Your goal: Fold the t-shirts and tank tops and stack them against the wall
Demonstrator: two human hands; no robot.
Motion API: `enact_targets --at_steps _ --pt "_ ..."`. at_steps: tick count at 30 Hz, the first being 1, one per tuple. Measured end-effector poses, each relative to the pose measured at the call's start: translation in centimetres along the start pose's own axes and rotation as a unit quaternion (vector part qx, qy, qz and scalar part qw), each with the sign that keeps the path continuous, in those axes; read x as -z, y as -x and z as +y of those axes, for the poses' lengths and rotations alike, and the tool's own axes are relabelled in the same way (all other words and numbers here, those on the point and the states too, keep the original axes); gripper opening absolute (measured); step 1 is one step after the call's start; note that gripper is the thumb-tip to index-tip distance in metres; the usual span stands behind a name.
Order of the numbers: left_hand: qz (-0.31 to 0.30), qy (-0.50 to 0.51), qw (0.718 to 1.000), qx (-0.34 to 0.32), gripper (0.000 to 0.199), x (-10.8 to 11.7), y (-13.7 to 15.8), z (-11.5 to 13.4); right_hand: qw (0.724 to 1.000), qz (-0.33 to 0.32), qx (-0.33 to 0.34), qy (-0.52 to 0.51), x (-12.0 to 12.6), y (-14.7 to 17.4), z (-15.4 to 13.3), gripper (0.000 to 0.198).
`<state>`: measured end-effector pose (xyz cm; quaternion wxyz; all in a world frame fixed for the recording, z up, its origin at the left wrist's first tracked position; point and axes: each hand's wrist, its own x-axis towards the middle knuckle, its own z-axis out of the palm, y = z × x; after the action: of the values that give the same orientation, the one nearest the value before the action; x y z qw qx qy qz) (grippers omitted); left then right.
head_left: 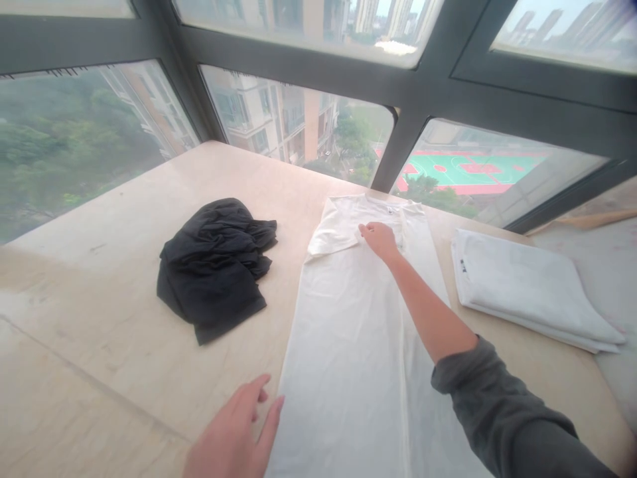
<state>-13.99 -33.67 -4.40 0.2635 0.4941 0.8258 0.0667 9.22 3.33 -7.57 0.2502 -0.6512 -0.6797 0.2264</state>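
Observation:
A white T-shirt [348, 332] lies lengthwise on the pale stone ledge, folded in along its sides, with its collar end towards the window. My right hand [381, 240] is over the upper part of the shirt, its fingers pinched at the edge of the folded-over sleeve [332, 234]. By the shirt's near left edge is my left hand [236, 428], thumb and fingers apart and holding nothing. To the left of the shirt rests a crumpled black garment [213, 262].
A folded white garment [527, 285] with a small dark mark sits on the right of the ledge [99, 345]. Grey window frames [308, 63] border the ledge at the back. Whitish fabric [602, 279] shows at the far right.

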Motion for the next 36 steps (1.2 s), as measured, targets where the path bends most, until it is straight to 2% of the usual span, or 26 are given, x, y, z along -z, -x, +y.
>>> enact_targets --at_steps 2,5,7,9,12,15,18,22,26,29,33,36 --pt "0.045 0.004 0.995 -0.085 0.033 1.4 -4.1 2.7 1.000 -0.002 -0.001 0.009 -0.3 -1.6 0.1 0.028" --pt "0.099 0.000 0.976 -0.195 0.032 1.8 -11.4 7.3 0.999 -0.030 0.020 0.007 -1.8 -4.8 -1.5 0.022" --pt "0.160 -0.047 0.964 -0.210 0.037 1.3 -16.0 10.0 0.998 -0.054 0.036 0.005 -3.3 -6.9 -2.9 0.027" --pt "0.188 -0.071 0.957 -0.208 0.039 0.5 -19.5 12.1 0.996 -0.071 0.049 0.003 -4.8 -8.9 -4.2 0.034" --pt "0.209 -0.079 0.954 -0.200 0.038 -0.4 -22.7 13.8 0.995 -0.082 0.064 0.001 -6.7 -10.9 -5.4 0.041" --pt "0.231 -0.071 0.950 -0.196 0.043 -0.9 -24.1 14.4 0.994 -0.084 0.072 -0.003 -7.4 -11.8 -5.6 0.043" --pt "0.247 -0.051 0.947 -0.198 0.037 -0.7 -24.7 14.0 0.994 -0.078 0.074 -0.014 -7.1 -11.9 -5.0 0.044" --pt "0.269 -0.024 0.941 -0.207 0.021 -0.1 -24.5 13.3 0.995 -0.071 0.059 -0.035 -6.3 -11.6 -4.0 0.044" --pt "0.274 -0.007 0.927 -0.257 0.025 -0.1 -23.8 13.8 0.996 -0.071 0.031 -0.048 -5.7 -11.0 -3.8 0.042" --pt "0.270 0.002 0.921 -0.281 0.028 -0.7 -23.8 14.5 0.995 -0.072 0.020 -0.058 -4.9 -9.7 -3.8 0.043" --pt "0.285 0.011 0.931 -0.229 0.037 -1.5 -24.5 14.7 0.992 -0.094 -0.008 -0.079 -3.3 -6.9 -2.7 0.055" --pt "0.275 0.003 0.937 -0.215 0.023 -1.7 -25.0 14.7 0.984 -0.131 -0.034 -0.114 -2.5 -4.3 -1.5 0.065"
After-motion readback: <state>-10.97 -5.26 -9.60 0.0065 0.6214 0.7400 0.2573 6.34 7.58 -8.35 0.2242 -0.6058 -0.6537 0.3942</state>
